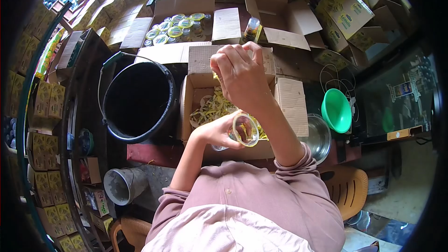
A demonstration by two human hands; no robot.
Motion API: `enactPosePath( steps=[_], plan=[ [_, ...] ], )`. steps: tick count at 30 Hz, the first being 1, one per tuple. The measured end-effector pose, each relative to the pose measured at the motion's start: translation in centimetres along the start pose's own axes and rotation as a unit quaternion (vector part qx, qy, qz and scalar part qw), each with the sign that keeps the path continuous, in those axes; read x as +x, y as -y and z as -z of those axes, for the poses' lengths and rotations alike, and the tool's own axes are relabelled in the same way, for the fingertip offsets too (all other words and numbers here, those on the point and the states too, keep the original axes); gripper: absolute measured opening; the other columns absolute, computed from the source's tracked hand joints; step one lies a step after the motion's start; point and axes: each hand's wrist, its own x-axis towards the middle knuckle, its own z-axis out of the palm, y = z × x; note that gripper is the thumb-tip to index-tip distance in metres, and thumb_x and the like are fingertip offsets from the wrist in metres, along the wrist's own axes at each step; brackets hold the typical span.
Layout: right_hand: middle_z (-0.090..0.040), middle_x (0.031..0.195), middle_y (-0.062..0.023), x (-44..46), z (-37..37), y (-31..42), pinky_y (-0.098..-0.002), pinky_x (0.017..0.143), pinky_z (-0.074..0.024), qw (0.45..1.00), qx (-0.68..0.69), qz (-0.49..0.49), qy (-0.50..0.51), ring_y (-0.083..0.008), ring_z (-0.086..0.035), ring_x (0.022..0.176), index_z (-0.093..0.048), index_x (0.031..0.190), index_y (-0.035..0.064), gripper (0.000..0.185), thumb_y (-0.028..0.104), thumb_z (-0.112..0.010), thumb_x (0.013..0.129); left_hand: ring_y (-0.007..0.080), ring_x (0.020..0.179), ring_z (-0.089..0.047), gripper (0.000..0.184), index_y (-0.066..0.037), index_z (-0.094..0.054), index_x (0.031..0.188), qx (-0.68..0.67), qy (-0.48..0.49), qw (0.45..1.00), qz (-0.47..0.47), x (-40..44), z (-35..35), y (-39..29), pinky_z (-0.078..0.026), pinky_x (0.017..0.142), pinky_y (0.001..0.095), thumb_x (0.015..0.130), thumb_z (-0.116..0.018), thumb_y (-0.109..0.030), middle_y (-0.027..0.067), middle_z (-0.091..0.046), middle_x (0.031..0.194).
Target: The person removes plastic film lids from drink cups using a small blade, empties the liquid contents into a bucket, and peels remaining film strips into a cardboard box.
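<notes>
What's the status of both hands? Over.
Left hand: holding clear cup. Right hand: raised over open carton, fingers curled. Nothing covering cup's mouth.

- Clear cup (253, 129): glossy, smooth plastic
- Green bowl (336, 111): smooth plastic, shiny
- Wide basin (319, 141): polished metal
- Black bucket (137, 100): smooth plastic (rim faintly glossy)
- Open box (291, 107): matt, ribbed cardboard
- Shirt (252, 184): creased, matt cloth

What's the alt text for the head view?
A person's left hand holds a clear cup by an open carton of yellowish strips; the right hand is raised, fingers curled. Around them: black bucket, green bowl, boxed yellow-lidded jars.
</notes>
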Motion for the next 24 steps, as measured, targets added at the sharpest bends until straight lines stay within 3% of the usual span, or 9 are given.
enactPosePath(
  steps=[2, 7, 10, 11, 14, 17, 18, 20, 24],
  plan=[
    [-0.053, 0.082, -0.0026, 0.5, 0.0, 0.4, -0.0387, 0.081, -0.0321, 1.000, 0.005, 0.007, -0.004, -0.0185, -0.054, 0.080, -0.049, 0.084, 0.0100, 0.010, 0.010, -0.056, 0.077, 0.0171, 0.092, -0.056, 0.056, -0.002, -0.047, 0.114, 0.049, 0.042, 0.998, 0.003, 0.4, 0.0, 1.0, -0.046, 0.078, 0.0302, 0.067, -0.074, -0.017, 0.0072, -0.057, 0.097],
    [-0.054, 0.084, -0.0040, 1.9, 1.8, 0.6, -0.0389, 0.083, -0.0318, 0.999, -0.026, 0.007, 0.030, -0.0189, -0.055, 0.081, -0.051, 0.083, 0.0099, 0.007, 0.010, -0.052, 0.076, 0.0157, 0.095, -0.052, 0.076, 0.001, -0.035, 0.121, -0.026, -0.022, 0.999, 0.037, 0.2, -0.4, 1.3, -0.043, 0.084, 0.0299, 0.060, -0.076, -0.016, 0.0110, -0.056, 0.101],
    [-0.054, 0.081, -0.0015, 0.8, 2.0, -0.8, -0.0376, 0.081, -0.0311, 0.999, -0.029, -0.040, 0.013, -0.0183, -0.055, 0.079, -0.050, 0.085, 0.0122, 0.009, 0.011, -0.057, 0.079, 0.0127, 0.096, -0.052, 0.074, -0.001, -0.038, 0.121, -0.002, -0.038, 0.999, 0.015, -0.5, 0.4, 0.8, -0.044, 0.085, 0.0289, 0.060, -0.079, -0.013, 0.0051, -0.055, 0.100],
    [-0.054, 0.081, -0.0019, 0.2, 2.4, -1.1, -0.0374, 0.081, -0.0308, 0.997, -0.027, -0.070, 0.028, -0.0190, -0.054, 0.081, -0.050, 0.083, 0.0113, 0.007, 0.011, -0.056, 0.079, 0.0113, 0.098, -0.050, 0.077, -0.001, -0.039, 0.119, 0.029, -0.084, 0.996, -0.023, -1.1, 0.3, 1.8, -0.042, 0.088, 0.0281, 0.056, -0.082, -0.013, 0.0053, -0.054, 0.104],
    [-0.056, 0.084, -0.0035, -2.4, 2.6, -2.5, -0.0375, 0.082, -0.0308, 0.984, -0.056, -0.139, 0.099, -0.0203, -0.054, 0.083, -0.053, 0.084, 0.0101, 0.006, 0.009, -0.055, 0.079, 0.0111, 0.099, -0.050, 0.079, -0.002, -0.041, 0.119, 0.033, -0.088, 0.995, -0.033, -1.6, 0.4, -0.2, -0.040, 0.090, 0.0282, 0.053, -0.084, -0.013, 0.0049, -0.053, 0.106],
    [-0.057, 0.086, -0.0047, -7.0, 2.0, -4.3, -0.0378, 0.082, -0.0315, 0.950, -0.016, -0.169, 0.263, -0.0218, -0.054, 0.086, -0.058, 0.093, 0.0093, 0.016, 0.006, -0.055, 0.077, 0.0121, 0.099, -0.051, 0.069, -0.003, -0.045, 0.114, -0.038, -0.125, 0.989, -0.071, -1.9, 0.1, -1.5, -0.041, 0.090, 0.0290, 0.056, -0.082, -0.012, 0.0060, -0.054, 0.106],
    [-0.059, 0.094, -0.0081, -8.8, 1.9, -4.4, -0.0402, 0.088, -0.0316, 0.915, -0.029, -0.190, 0.355, -0.0233, -0.054, 0.095, -0.060, 0.106, 0.0115, 0.032, 0.004, -0.055, 0.076, 0.0122, 0.098, -0.052, 0.065, -0.004, -0.046, 0.112, -0.062, -0.147, 0.983, -0.093, -2.0, 0.1, -1.5, -0.042, 0.089, 0.0290, 0.058, -0.081, -0.011, 0.0065, -0.055, 0.105],
    [-0.059, 0.105, -0.0099, -12.8, 1.2, -4.7, -0.0475, 0.099, -0.0253, 0.907, -0.009, -0.226, 0.355, -0.0253, -0.051, 0.105, -0.057, 0.116, 0.0181, 0.047, 0.001, -0.053, 0.071, 0.0156, 0.100, -0.050, 0.061, -0.003, -0.050, 0.108, -0.033, -0.190, 0.974, -0.119, -1.9, 0.1, -1.4, -0.040, 0.089, 0.0300, 0.056, -0.082, -0.011, 0.0075, -0.051, 0.105],
    [-0.058, 0.106, -0.0143, -13.4, 2.0, -4.8, -0.0364, 0.087, -0.0421, 0.885, 0.174, -0.329, 0.279, -0.0282, -0.056, 0.098, -0.063, 0.105, 0.0130, 0.034, 0.005, -0.061, 0.072, 0.0196, 0.103, -0.046, 0.061, -0.003, -0.050, 0.107, 0.069, -0.232, 0.956, -0.168, -2.0, 0.9, -0.7, -0.038, 0.090, 0.0300, 0.055, -0.082, -0.011, 0.0087, -0.046, 0.107]
  ],
)
